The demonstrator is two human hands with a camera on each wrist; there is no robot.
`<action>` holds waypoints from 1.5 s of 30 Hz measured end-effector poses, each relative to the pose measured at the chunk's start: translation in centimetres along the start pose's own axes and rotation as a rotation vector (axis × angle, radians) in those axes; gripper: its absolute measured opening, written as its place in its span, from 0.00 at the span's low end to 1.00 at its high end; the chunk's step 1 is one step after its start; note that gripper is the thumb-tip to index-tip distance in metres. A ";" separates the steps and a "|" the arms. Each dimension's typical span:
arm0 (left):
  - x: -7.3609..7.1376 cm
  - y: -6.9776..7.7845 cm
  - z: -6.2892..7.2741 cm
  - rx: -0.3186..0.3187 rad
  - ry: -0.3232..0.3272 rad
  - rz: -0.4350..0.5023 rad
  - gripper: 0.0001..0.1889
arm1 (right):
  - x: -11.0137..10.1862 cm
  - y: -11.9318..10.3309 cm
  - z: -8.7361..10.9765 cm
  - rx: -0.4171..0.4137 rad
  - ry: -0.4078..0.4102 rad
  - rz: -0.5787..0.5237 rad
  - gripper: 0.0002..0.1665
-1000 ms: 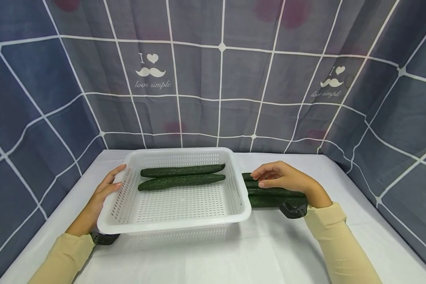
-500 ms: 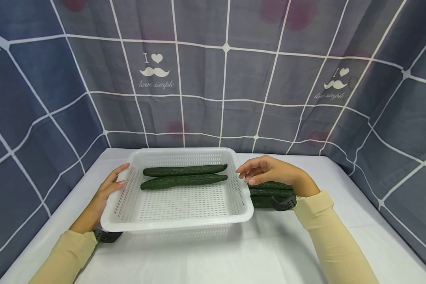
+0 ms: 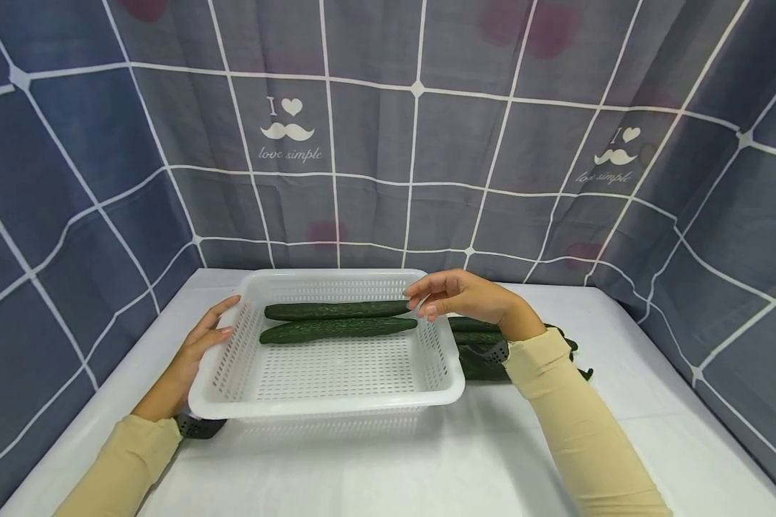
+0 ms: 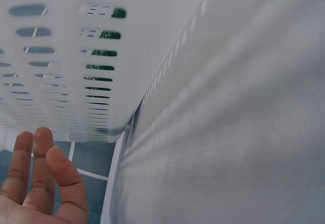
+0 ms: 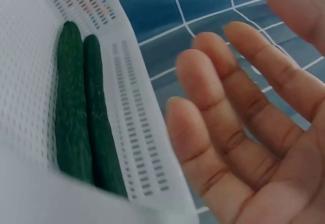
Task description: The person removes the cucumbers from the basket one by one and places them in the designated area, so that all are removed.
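A white perforated plastic basket sits on the table with two dark green cucumbers, a rear cucumber and a front cucumber, lying side by side in it. My left hand is at the basket's left side, fingertips by the rim; in the left wrist view its fingers look loosely extended. My right hand hovers over the basket's right rim, holding nothing, its fingers relaxed and spread in the right wrist view. Several more cucumbers lie right of the basket, partly hidden under my right arm.
A white cloth covers the table. Grey-blue curtains with white grid lines enclose the back and both sides. A black wrist device is on my left wrist, another on my right.
My right hand has moved left, from above the cucumber pile to the basket's right rim, uncovering stem ends of the pile. The left hand stays at the basket; the head view has shifted slightly.
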State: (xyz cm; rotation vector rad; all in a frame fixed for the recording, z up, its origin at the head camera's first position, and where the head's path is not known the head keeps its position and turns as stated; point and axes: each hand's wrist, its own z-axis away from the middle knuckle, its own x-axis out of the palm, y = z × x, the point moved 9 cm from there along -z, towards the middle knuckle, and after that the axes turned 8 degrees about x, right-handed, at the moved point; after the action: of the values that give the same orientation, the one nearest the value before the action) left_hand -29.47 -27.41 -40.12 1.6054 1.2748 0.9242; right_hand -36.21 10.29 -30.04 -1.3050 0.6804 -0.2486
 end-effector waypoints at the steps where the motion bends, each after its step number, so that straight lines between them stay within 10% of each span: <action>1: 0.0 0.0 0.0 0.001 -0.001 0.002 0.28 | 0.0 0.0 -0.4 -0.007 0.010 -0.014 0.27; 20: -0.1 -0.2 -0.1 -0.003 -0.002 -0.008 0.28 | 0.1 -0.3 -5.7 -0.054 0.246 -0.079 0.25; 45: -0.3 -0.2 -0.1 0.006 0.008 0.024 0.27 | 0.8 0.6 -10.8 0.042 0.298 -0.035 0.25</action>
State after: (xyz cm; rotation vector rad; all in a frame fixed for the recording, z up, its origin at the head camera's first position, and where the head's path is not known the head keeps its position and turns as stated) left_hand -29.72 -27.65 -40.32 1.6268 1.2677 0.9435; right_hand -42.03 1.35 -31.94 -1.2522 0.8994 -0.4898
